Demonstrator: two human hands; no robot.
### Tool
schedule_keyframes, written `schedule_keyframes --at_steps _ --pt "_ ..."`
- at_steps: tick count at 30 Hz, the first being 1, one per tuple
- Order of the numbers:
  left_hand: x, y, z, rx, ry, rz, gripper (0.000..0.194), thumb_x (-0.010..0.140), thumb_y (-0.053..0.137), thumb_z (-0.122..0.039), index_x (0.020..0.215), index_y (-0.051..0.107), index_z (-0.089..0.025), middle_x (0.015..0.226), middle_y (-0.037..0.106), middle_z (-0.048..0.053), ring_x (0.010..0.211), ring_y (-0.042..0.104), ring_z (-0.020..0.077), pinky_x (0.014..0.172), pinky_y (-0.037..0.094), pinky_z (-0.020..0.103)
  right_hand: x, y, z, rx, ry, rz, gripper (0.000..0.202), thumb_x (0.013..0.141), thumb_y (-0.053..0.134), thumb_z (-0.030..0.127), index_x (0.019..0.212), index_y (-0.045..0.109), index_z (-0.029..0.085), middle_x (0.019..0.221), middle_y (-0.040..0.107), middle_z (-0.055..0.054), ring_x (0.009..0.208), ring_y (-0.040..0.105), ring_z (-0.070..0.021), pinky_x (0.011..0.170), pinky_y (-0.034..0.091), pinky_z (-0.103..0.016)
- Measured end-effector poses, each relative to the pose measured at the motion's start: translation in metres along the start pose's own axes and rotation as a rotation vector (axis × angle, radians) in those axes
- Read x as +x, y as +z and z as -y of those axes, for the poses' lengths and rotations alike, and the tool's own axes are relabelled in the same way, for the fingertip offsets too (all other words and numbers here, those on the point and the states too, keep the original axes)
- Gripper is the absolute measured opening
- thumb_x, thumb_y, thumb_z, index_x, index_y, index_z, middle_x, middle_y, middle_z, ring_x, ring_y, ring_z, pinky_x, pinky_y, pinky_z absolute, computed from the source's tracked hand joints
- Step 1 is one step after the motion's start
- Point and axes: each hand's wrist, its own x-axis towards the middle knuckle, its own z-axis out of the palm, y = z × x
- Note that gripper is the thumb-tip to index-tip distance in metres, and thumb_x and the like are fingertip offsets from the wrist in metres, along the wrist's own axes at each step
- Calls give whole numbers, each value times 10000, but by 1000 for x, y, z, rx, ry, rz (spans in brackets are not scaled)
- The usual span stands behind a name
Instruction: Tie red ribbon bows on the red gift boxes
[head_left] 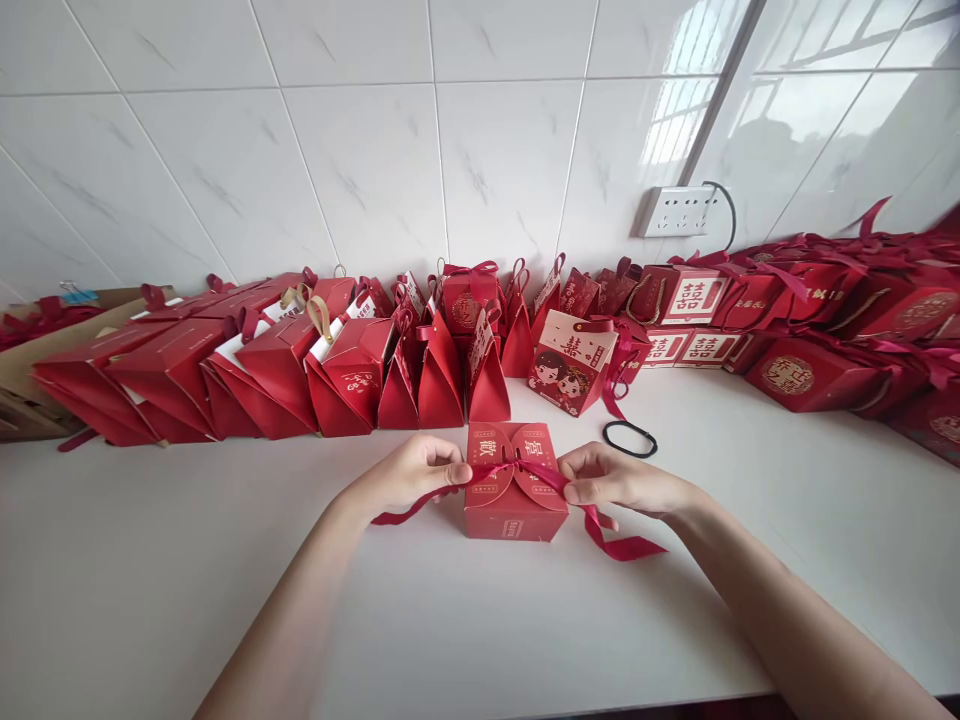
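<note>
ribbon (541, 470) right at the heart of it, dark red and crossing at the middle of the box top, and both hands are on it! the small red box (517, 508) sits square in front of the person on the white table (525, 630), its curved flaps meeting under that crossing. look at the left hand (420, 470): thumb and fingers pinched together on the ribbon, just at the box's left edge, with a loose tail trailing out below. over on the other side, the right hand (626, 478) matches it, thumb against forefinger, no gap to speak of, the ribbon caught between them by the right edge and its end curling onto the tabletop. just beyond that hand lies a black loop (634, 455), and behind it a cartoon-printed box (570, 370) with two faces. further back, red bags (442, 375) line up along the tiled wall (360, 150), and stacked red boxes (802, 378) crowd the right, below a white socket (679, 212).
</note>
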Motion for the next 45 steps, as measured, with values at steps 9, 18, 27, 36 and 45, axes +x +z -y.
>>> schedule_keyframes --at_steps 9,18,27,36,45 --pt "-3 3 -5 -98 38 -1 453 789 593 -567 624 510 -153 616 461 -22 592 443 111 563 325 239 -1 -2 -1 109 -5 -2 444 783 592 571 661 485 158 534 440 48 403 392 -64 413 299 -211" --pt "0 2 0 -117 17 34 396 727 694 -514 673 564 -144 684 603 4 651 549 136 618 387 245 1 -1 0 -222 4 -40 494 685 682 598 597 522 139 567 388 39 550 307 -80 518 223 -245" --pt "5 1 9 -213 90 103 418 740 681 -524 672 520 -145 688 571 -4 649 514 118 626 371 238 1 0 0 -5 -74 -31 341 738 650 372 559 449 163 540 447 46 483 347 -58 473 261 -217" --pt "7 4 11 -316 122 121 466 680 726 -546 631 476 -155 665 522 -7 618 491 108 612 387 250 0 -14 0 -83 45 -65 384 707 721 470 633 505 161 446 510 41 399 441 -76 424 336 -215" --pt "-1 3 8 -135 170 -51 335 726 686 -469 637 560 -171 686 599 30 689 562 159 625 427 291 -5 -20 2 -187 -151 -69 395 775 677 498 618 593 145 548 497 15 523 435 -93 537 356 -253"
